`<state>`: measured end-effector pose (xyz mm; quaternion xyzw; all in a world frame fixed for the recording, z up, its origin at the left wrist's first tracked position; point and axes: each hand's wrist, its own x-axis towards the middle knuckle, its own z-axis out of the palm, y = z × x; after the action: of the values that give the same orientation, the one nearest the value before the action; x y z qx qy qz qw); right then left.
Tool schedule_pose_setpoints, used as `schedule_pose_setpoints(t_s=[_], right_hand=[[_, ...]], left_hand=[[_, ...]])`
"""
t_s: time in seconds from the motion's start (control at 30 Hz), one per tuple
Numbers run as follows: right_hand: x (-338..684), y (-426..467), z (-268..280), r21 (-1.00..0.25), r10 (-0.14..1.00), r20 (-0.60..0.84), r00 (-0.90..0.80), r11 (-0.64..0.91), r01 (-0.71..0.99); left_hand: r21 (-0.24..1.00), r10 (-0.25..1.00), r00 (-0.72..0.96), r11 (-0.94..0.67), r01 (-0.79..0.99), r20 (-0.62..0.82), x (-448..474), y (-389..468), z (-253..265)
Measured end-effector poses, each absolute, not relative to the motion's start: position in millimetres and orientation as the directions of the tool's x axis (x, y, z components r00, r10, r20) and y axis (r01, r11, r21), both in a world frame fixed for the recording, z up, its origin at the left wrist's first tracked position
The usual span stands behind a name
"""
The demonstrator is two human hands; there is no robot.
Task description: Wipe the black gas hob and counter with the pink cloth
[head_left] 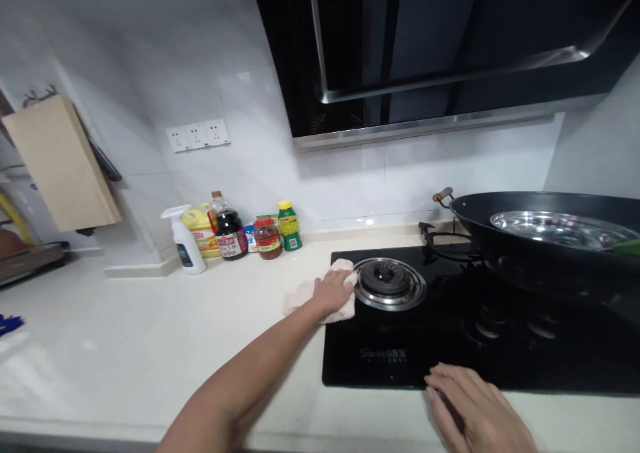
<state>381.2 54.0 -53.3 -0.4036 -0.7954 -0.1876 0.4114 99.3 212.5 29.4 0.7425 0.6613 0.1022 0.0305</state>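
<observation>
The left hand [334, 291] lies palm down on a pale pink cloth [300, 298], pressing it against the surface beneath. The cloth straddles the left edge of the black glass cooktop [435, 346], partly on the white counter [125, 346], and its right end reaches the metal rim of the left burner [387, 283]. Some of the cloth bunches up around the fingers; I cannot tell whether the left grip pinches it or only bears down on it.

The right hand [473, 403] is at the near edge of the cooktop, to the right of the brand lettering. Its grip is loosely curved, with a gap between thumb and fingers, and no object shows in it.

On the right side of the cooktop sits a large black wok [540, 263] with a wooden-gripped handle on its far left side; a shiny metal dish [560, 229] is inside it.

Along the wall, left of the cooktop, stand a white spray bottle [187, 243], a yellow jug [203, 229], a bottle of dark liquid [230, 229], a red-lidded jar [269, 239] and a green bottle with a yellow cap [290, 227]. A black range hood [425, 53] slants above the cooktop. At far left hangs a wooden cutting board [63, 163].
</observation>
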Motion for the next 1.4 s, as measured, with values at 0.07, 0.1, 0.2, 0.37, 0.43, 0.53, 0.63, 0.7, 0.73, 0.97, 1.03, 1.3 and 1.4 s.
schedule_pose_setpoints(t_s=[0.07, 0.1, 0.2, 0.37, 0.43, 0.53, 0.63, 0.7, 0.73, 0.97, 1.03, 1.3, 1.4], right_hand=[[378.0, 50.8, -52.7, -0.079, 0.493, 0.816, -0.302, 0.613, 0.786], [376.8, 49.3, -52.5, -0.099, 0.502, 0.815, -0.289, 0.612, 0.785], [374.8, 45.5, -51.5, -0.146, 0.543, 0.795, -0.271, 0.605, 0.783], [376.7, 42.9, -51.0, -0.173, 0.588, 0.760, -0.279, 0.596, 0.784], [378.5, 43.3, -51.6, -0.169, 0.594, 0.749, -0.293, 0.599, 0.783], [381.6, 44.6, -53.0, -0.177, 0.618, 0.722, -0.309, 0.598, 0.782], [384.0, 45.7, -55.1, -0.196, 0.644, 0.697, -0.316, 0.594, 0.780], [384.5, 46.1, -56.9, -0.197, 0.644, 0.697, -0.315, 0.595, 0.780], [384.3, 46.3, -57.8, -0.193, 0.640, 0.701, -0.314, 0.595, 0.780], [381.5, 46.9, -58.2, -0.141, 0.601, 0.731, -0.323, 0.596, 0.790], [382.0, 46.6, -57.5, -0.130, 0.593, 0.734, -0.331, 0.601, 0.788], [385.0, 50.7, -63.7, -0.137, 0.595, 0.736, -0.324, 0.599, 0.789], [386.1, 50.8, -65.2, -0.160, 0.611, 0.723, -0.322, 0.602, 0.782]], left_hand=[[0.166, 0.986, 0.126, -0.142, 0.976, 0.106, 103.2, 181.7, 28.4], [0.159, 0.985, 0.138, -0.154, 0.975, 0.105, 105.3, 166.1, 28.1], [0.144, 0.977, 0.188, -0.201, 0.969, 0.098, 113.4, 121.1, 28.3], [0.161, 0.945, 0.318, -0.326, 0.931, 0.078, 136.1, 65.9, 26.7], [0.180, 0.899, 0.427, -0.438, 0.881, 0.096, 147.1, 54.8, 24.8], [0.212, 0.848, 0.523, -0.529, 0.822, 0.088, 156.3, 53.7, 24.6], [0.231, 0.890, 0.455, -0.451, 0.862, 0.039, 146.4, 69.2, 27.2], [0.228, 0.935, 0.355, -0.351, 0.908, 0.028, 126.5, 83.8, 29.0], [0.225, 0.956, 0.292, -0.291, 0.930, 0.027, 113.4, 91.1, 29.9], [0.177, 0.994, -0.065, 0.050, 0.983, 0.083, 27.7, 123.1, 36.2], [0.166, 0.992, -0.074, 0.056, 0.985, 0.102, 23.7, 122.3, 34.4], [0.145, 0.998, 0.043, -0.050, 0.988, 0.051, 58.4, 61.5, 17.6], [0.162, 0.997, 0.079, -0.081, 0.983, 0.018, 58.9, 23.3, 18.2]])
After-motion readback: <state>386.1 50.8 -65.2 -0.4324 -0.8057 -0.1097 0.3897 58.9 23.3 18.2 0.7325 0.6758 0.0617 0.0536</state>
